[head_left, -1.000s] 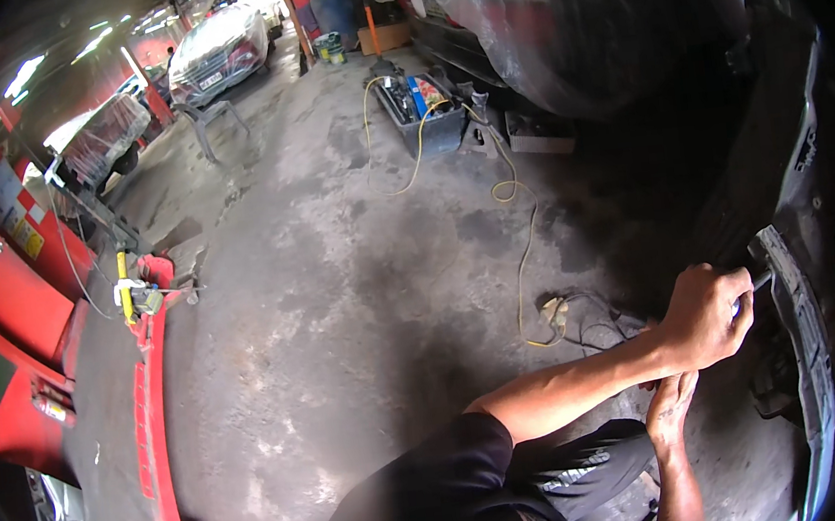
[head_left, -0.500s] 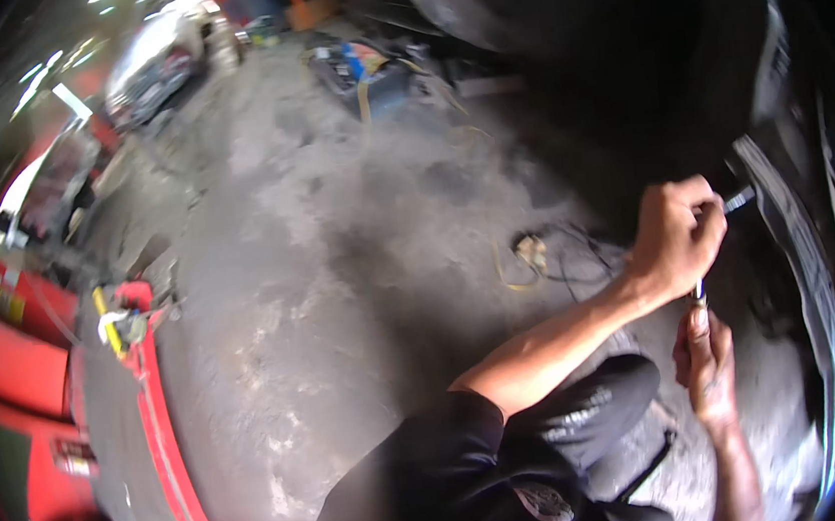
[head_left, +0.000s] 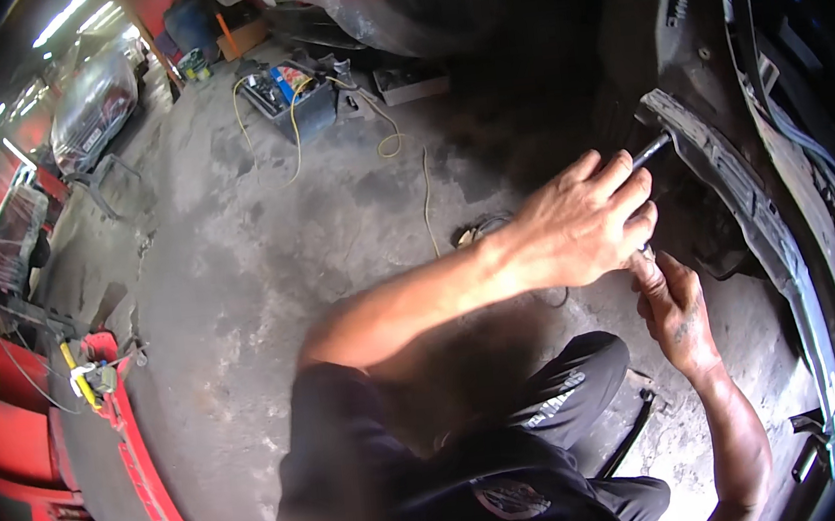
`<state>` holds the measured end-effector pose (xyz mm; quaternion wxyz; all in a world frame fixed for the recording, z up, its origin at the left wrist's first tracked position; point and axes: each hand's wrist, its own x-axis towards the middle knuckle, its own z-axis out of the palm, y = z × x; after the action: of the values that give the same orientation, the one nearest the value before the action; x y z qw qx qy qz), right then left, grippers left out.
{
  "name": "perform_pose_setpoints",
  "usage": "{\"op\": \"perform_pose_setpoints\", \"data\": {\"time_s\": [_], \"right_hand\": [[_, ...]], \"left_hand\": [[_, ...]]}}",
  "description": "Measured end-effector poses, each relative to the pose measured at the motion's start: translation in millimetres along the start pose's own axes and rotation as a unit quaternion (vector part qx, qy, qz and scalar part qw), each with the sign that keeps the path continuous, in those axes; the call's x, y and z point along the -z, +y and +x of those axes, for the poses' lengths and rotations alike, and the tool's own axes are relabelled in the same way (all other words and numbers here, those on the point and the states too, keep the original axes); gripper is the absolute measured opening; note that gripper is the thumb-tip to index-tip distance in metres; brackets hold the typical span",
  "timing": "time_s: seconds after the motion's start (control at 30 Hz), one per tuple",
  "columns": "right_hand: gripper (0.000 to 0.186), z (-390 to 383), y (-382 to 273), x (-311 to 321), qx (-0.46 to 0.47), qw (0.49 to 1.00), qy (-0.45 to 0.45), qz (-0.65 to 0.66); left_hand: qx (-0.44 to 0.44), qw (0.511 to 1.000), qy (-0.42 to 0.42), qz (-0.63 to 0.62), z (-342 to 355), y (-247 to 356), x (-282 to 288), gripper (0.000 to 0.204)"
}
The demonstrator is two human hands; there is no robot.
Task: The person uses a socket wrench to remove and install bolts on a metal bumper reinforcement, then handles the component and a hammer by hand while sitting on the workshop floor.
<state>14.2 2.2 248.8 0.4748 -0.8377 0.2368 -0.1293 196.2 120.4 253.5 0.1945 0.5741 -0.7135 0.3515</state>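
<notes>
My left hand [head_left: 589,219] reaches across from the left, its fingers bent and closed around the head of a ratchet wrench. From its fingertips the wrench's dark metal extension [head_left: 650,151] runs up to the right, its tip against the upper end of a bare metal car-body rail [head_left: 748,198]. Just below, my right hand [head_left: 679,314] is closed around the wrench's handle, of which only a short metal bit shows between the two hands. My left fingers hide most of the head.
Beyond lies a grey tool box [head_left: 308,115] with a yellow cord [head_left: 395,127] trailing on the concrete floor. A long black-handled tool [head_left: 630,431] lies by my knee. At left stand a red beam [head_left: 154,497] and plastic-covered cars [head_left: 96,106]. Dark car parts rise at right.
The view has shifted. My left hand has opened out somewhat from a tighter fist around the wrench, and my right hand has come up close against it. The extension still points at the rail.
</notes>
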Motion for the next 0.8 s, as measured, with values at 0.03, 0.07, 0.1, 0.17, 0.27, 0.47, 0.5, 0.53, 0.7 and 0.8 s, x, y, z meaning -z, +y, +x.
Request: {"op": "perform_pose_setpoints", "data": {"time_s": [0.03,0.07,0.1,0.17,0.27,0.47,0.5,0.53,0.7,0.8], "right_hand": [[0.052,-2,-1,4,0.000,1.000,-0.007,0.025],[0.052,-3,-3,8,0.000,0.999,-0.014,0.049],[0.052,-2,-5,12,-0.002,0.999,-0.006,0.054],[0.051,0,-7,16,0.004,0.995,-0.057,0.087],[0.047,-5,-6,22,-0.002,0.988,-0.067,0.139],[0.064,-10,23,49,0.098,0.925,-0.046,0.363],[0.065,-9,30,49,0.128,0.883,-0.049,0.449],[0.065,-5,45,52,0.151,0.849,-0.072,0.502],[0.060,26,37,11,0.117,0.931,0.028,0.344],[0.058,60,20,-8,0.110,0.907,0.003,0.405]], "left_hand": [[-0.034,0.999,-0.030,-0.009,5,-5,2,0.050],[-0.075,0.997,-0.033,0.007,10,-8,9,0.049],[-0.095,0.994,0.011,0.047,12,-13,0,0.044],[-0.116,0.991,0.010,0.069,14,-21,-7,0.039],[-0.171,0.977,0.089,0.093,19,-34,-16,0.033],[-0.084,0.975,0.192,0.069,19,-22,-40,0.044],[-0.037,0.972,0.226,0.051,20,-18,-44,0.045],[0.006,0.972,0.236,-0.018,27,-12,-42,0.046],[0.266,0.879,0.341,-0.201,37,14,-46,0.035],[0.384,0.795,0.333,-0.331,38,23,-54,0.045]]}}
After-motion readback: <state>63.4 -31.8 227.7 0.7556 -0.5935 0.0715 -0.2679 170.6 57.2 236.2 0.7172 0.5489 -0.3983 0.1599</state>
